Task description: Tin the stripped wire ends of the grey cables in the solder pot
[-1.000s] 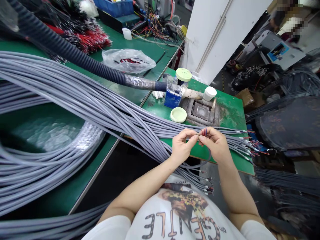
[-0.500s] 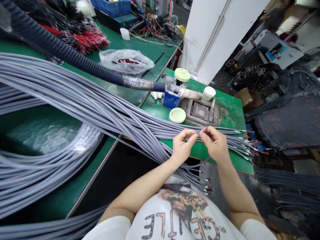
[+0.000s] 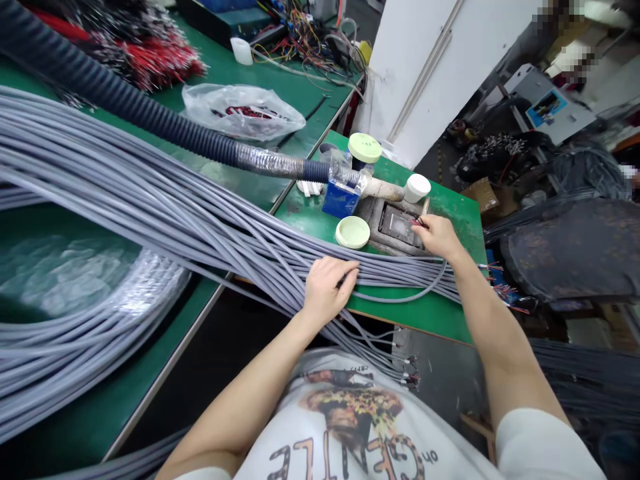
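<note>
My right hand (image 3: 437, 235) is closed on the stripped end of one grey cable (image 3: 400, 298), whose red and blue wire tips it holds over the dark square pot (image 3: 399, 225) on the small green table (image 3: 453, 207). That cable curves back in a loop toward my left hand (image 3: 327, 288). The left hand rests on the big bundle of grey cables (image 3: 165, 207), fingers curled round one or more of them.
A pale green lid (image 3: 353, 232), a white cap (image 3: 418, 187), a green-lidded jar (image 3: 365, 148) and a blue box (image 3: 341, 197) stand round the pot. A black corrugated hose (image 3: 115, 100) crosses the bench. A plastic bag (image 3: 243, 111) and red wire bundles (image 3: 150, 60) lie farther back.
Both hands were together pinching the wire tips; now my right hand has carried the cable end forward to the pot, and my left hand has dropped onto the cable bundle.
</note>
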`<act>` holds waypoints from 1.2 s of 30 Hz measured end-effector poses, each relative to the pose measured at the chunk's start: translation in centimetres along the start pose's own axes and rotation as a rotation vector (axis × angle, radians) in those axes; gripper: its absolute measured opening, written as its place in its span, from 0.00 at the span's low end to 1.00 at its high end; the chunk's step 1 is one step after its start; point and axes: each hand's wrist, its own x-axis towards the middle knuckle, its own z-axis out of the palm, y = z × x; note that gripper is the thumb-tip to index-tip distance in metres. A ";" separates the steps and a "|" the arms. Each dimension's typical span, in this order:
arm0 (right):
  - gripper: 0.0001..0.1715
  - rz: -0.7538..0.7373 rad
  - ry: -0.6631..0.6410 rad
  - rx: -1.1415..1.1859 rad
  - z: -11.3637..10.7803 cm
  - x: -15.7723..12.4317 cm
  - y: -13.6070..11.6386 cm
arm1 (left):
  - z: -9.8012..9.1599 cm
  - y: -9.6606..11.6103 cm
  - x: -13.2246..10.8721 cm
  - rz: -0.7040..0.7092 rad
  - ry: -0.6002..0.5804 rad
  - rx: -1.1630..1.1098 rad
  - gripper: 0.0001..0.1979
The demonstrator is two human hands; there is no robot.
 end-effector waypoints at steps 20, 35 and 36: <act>0.17 -0.069 -0.253 -0.455 2.6 4.1 0.6 | 0.3 0.0 0.0 0.045 -0.043 0.040 0.07; 0.17 -0.078 -0.256 -0.475 2.8 4.1 0.6 | 0.2 -0.1 -0.1 0.054 -0.038 0.050 0.07; 0.17 -0.078 -0.255 -0.474 2.8 4.1 0.6 | 0.2 0.0 -0.1 0.055 -0.039 0.050 0.06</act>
